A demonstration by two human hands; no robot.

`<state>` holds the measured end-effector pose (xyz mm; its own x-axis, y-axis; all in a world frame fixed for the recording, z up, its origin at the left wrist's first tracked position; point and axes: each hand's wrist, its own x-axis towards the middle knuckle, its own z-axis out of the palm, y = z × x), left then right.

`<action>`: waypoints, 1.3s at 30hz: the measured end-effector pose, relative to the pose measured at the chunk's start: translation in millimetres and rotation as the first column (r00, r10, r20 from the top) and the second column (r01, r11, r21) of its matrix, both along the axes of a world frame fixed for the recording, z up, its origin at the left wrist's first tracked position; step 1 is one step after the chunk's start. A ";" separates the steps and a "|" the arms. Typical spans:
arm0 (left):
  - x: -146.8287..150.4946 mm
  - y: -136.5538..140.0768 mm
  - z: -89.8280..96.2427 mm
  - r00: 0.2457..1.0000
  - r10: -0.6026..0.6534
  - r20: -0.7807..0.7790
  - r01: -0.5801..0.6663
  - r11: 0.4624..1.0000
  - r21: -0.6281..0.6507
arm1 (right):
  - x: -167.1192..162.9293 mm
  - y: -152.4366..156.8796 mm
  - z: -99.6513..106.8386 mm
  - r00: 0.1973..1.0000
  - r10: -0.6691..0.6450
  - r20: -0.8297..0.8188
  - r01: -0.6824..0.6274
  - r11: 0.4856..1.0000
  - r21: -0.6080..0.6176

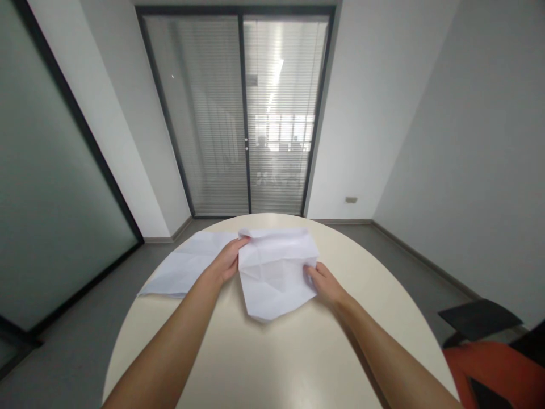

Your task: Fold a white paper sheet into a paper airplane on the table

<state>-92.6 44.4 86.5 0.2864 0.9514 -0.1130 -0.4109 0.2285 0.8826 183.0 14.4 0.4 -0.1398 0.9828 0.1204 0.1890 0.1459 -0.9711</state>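
Your single view is taken from your head, above the near side of the round table (264,366), facing forward and tilted down. Your left hand (229,260) and right hand (327,282) register near mid-frame, below centre. Coverage extends past the table's far edge to the glazed doors (208,130) (well beyond), with a chair (496,369) cut off at lower right.

left forearm (170,338): bare, angled in from lower left, reaching up and inward
left hand (227,260): closed in a pinch, digits pointing right, farther out of the two
right forearm (387,346): bare, angled in from lower right
right hand (327,285): pinching, thumb pointing inward
hands: apart
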 end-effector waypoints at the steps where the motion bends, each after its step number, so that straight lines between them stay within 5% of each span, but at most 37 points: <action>1: 0.0 1.5 -0.5 1.000 0.009 0.024 -0.009 1.000 -0.013 | 1.8 -0.3 0.4 1.000 0.008 0.008 -0.008 1.000 -0.003; 9: 2.1 8.1 -2.0 0.966 0.252 -0.055 -0.249 0.967 0.059 | -3.7 -6.2 23.1 0.995 0.099 -0.032 -0.096 0.990 0.099; 17: 8.2 7.2 -13.6 0.904 0.334 -0.267 -0.251 0.920 0.299 | -16.9 -11.2 32.3 0.986 -0.015 -0.169 0.027 0.997 0.069; 23: 5.0 7.8 -10.6 0.671 0.590 -0.449 -0.246 0.748 0.616 | -18.8 -13.4 30.2 0.990 -0.041 -0.133 0.046 0.998 0.035; 27: 1.7 8.1 -8.2 0.582 0.638 -0.504 -0.192 0.710 0.678 | -15.5 -13.2 29.6 0.997 -0.016 -0.074 0.020 0.998 0.051; 33: -1.6 14.9 -12.2 0.676 0.616 -0.405 -0.287 0.726 0.625 | -12.6 -9.4 18.6 0.987 0.152 -0.050 -0.152 0.988 0.001; 37: 4.0 11.7 -10.7 0.680 0.585 -0.441 -0.243 0.748 0.618 | -16.6 -7.4 23.0 0.989 0.015 -0.144 0.004 0.991 0.134; 39: 8.4 7.1 -8.4 0.667 0.584 -0.463 -0.183 0.731 0.658 | -19.9 -7.4 26.4 0.973 -0.104 -0.204 0.128 0.986 0.107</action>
